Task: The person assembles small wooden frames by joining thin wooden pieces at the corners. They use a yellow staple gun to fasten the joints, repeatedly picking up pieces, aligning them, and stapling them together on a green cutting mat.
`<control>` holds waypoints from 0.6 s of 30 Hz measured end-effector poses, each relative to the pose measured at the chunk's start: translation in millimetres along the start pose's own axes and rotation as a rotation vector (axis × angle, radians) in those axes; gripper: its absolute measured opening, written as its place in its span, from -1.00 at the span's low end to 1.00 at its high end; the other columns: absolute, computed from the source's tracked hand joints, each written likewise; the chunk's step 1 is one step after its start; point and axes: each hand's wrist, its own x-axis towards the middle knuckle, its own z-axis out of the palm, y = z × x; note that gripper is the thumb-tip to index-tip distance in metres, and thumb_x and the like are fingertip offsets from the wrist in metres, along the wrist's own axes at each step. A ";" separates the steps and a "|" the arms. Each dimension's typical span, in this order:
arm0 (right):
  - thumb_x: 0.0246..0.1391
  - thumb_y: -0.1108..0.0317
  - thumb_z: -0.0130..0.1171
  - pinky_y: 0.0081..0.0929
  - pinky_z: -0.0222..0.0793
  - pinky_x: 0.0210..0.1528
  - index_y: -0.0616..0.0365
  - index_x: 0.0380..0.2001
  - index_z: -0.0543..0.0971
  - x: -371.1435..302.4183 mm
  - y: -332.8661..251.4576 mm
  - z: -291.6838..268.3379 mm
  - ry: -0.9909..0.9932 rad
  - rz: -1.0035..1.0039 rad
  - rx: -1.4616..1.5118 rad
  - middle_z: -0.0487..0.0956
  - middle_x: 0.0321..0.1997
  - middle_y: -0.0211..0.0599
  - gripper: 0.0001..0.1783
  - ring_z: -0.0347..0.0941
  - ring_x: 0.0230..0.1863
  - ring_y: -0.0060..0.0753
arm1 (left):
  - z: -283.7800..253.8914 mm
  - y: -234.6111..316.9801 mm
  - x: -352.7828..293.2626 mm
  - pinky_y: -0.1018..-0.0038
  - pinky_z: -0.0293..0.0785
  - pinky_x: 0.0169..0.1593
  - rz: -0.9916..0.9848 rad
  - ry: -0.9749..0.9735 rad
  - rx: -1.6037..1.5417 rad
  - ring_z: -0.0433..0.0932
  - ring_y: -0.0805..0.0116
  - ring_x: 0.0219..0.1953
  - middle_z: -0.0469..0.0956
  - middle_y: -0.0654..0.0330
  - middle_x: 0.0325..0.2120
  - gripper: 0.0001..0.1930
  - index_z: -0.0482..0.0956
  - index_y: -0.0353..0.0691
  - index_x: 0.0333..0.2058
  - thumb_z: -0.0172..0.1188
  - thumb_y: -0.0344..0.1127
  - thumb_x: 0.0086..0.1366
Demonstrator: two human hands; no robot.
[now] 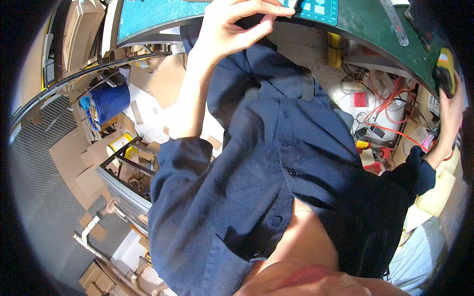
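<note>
Right hand [451, 101] clamped on yellow-black tool [446, 71], long axis roughly fore-aft, well right of left hand [236, 25] (can't tell its grip).

On the teal cutting mat [332, 11], we make out small printed numbers along the near edge. We also see labels on the yellow can [120, 142] and the yellow-and-black tool [446, 74], their wording too small to read.

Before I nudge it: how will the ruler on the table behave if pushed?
The ruler looks thin, so it is probably light and may flex. Lying flat on the table, it should slide, not roll. Its long, narrow shape may make it swivel if pushed at one end.
</note>
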 end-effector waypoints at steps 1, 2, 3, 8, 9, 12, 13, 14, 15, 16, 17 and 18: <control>0.29 0.33 0.20 -0.30 0.31 0.35 0.24 0.31 0.41 -5.5 4.4 -7.4 0.018 -0.051 0.106 0.53 0.27 0.00 -0.44 0.48 0.26 -0.12 | 0.4 -1.0 0.6 0.42 0.45 -0.13 -0.002 -0.003 -0.007 0.66 0.30 -0.28 0.72 0.25 -0.32 -0.78 0.79 -0.12 -0.24 0.34 -0.45 0.11; 0.29 0.39 0.18 -0.29 0.35 0.32 0.29 0.25 0.48 -13.1 9.1 -15.8 0.027 -0.103 0.210 0.58 0.22 -0.02 -0.51 0.52 0.21 -0.12 | 0.9 -1.3 1.6 0.42 0.45 -0.13 -0.003 -0.007 -0.014 0.66 0.30 -0.27 0.72 0.25 -0.32 -0.79 0.79 -0.12 -0.24 0.34 -0.45 0.11; 0.29 0.36 0.19 -0.29 0.39 0.28 0.29 0.21 0.52 -22.9 -2.1 -26.6 0.017 -0.156 0.241 0.60 0.18 -0.03 -0.54 0.55 0.17 -0.14 | -0.8 2.0 2.1 0.42 0.45 -0.13 -0.013 -0.017 -0.001 0.66 0.30 -0.27 0.72 0.25 -0.32 -0.79 0.79 -0.12 -0.24 0.34 -0.44 0.11; 0.28 0.43 0.18 -0.25 0.48 0.22 0.37 0.09 0.62 -90.5 -52.3 -81.0 -0.071 -0.061 0.347 0.67 0.08 -0.04 -0.64 0.62 0.08 -0.21 | -3.6 5.2 -0.9 0.42 0.45 -0.13 -0.025 0.004 -0.018 0.66 0.27 -0.27 0.72 0.23 -0.33 -0.78 0.79 -0.13 -0.23 0.34 -0.44 0.11; 0.27 0.50 0.17 -0.24 0.47 0.26 0.41 0.08 0.61 -100.5 -57.5 -86.3 -0.098 0.062 0.352 0.67 0.09 -0.02 -0.65 0.61 0.09 -0.22 | -3.1 2.0 -1.6 0.42 0.45 -0.13 -0.026 0.022 -0.038 0.66 0.27 -0.27 0.72 0.22 -0.33 -0.78 0.79 -0.14 -0.22 0.34 -0.45 0.11; 0.16 0.56 0.28 -0.29 0.49 0.20 0.33 0.07 0.63 -97.8 -135.6 -60.7 -0.199 0.256 0.781 0.69 0.05 -0.11 -0.62 0.62 0.07 -0.29 | -5.1 5.6 1.9 0.42 0.46 -0.13 -0.049 -0.035 -0.031 0.66 0.26 -0.27 0.72 0.21 -0.33 -0.77 0.79 -0.15 -0.22 0.34 -0.45 0.11; 0.13 0.54 0.33 -0.30 0.52 0.15 0.28 0.07 0.64 -90.6 -157.3 -53.5 -0.243 0.228 0.887 0.70 0.03 -0.16 -0.60 0.63 0.04 -0.30 | -4.1 2.4 3.0 0.42 0.46 -0.13 -0.039 -0.032 -0.040 0.66 0.26 -0.27 0.72 0.20 -0.33 -0.77 0.79 -0.16 -0.22 0.34 -0.45 0.11; 0.13 0.51 0.35 -0.33 0.52 0.15 0.26 0.06 0.65 -83.9 -176.3 -42.0 -0.269 0.211 0.958 0.71 0.02 -0.19 -0.61 0.63 0.03 -0.34 | -3.1 2.5 2.7 0.42 0.46 -0.13 -0.034 -0.032 -0.040 0.66 0.26 -0.27 0.72 0.20 -0.33 -0.77 0.79 -0.16 -0.22 0.35 -0.46 0.11; 0.12 0.47 0.38 -0.36 0.51 0.15 0.24 0.04 0.66 -74.9 -198.2 -28.4 -0.282 0.211 1.036 0.71 0.01 -0.22 -0.62 0.63 0.03 -0.38 | -1.8 1.9 3.4 0.43 0.46 -0.12 -0.025 -0.024 -0.030 0.66 0.26 -0.27 0.72 0.20 -0.33 -0.78 0.79 -0.16 -0.22 0.35 -0.46 0.11; 0.11 0.44 0.40 -0.39 0.50 0.15 0.22 0.02 0.67 -65.3 -220.9 -15.7 -0.303 0.213 1.116 0.72 0.00 -0.26 -0.62 0.63 0.02 -0.41 | -2.5 2.4 4.0 0.43 0.46 -0.12 -0.034 -0.024 -0.024 0.66 0.27 -0.27 0.72 0.20 -0.33 -0.77 0.79 -0.17 -0.22 0.35 -0.47 0.11; 0.10 0.40 0.43 -0.42 0.49 0.15 0.20 0.00 0.68 -58.8 -241.5 -6.7 -0.313 0.252 1.178 0.72 -0.01 -0.29 -0.63 0.63 0.02 -0.45 | -0.2 1.7 5.0 0.44 0.46 -0.12 -0.041 -0.024 -0.047 0.66 0.27 -0.27 0.72 0.20 -0.33 -0.77 0.79 -0.18 -0.22 0.35 -0.47 0.11; 0.09 0.37 0.45 -0.45 0.49 0.15 0.19 -0.01 0.70 -52.3 -254.2 11.2 -0.336 0.252 1.251 0.73 -0.01 -0.32 -0.63 0.63 0.02 -0.48 | -4.0 8.2 1.3 0.44 0.46 -0.12 -0.067 -0.026 -0.025 0.66 0.28 -0.27 0.72 0.19 -0.33 -0.77 0.80 -0.18 -0.22 0.35 -0.48 0.11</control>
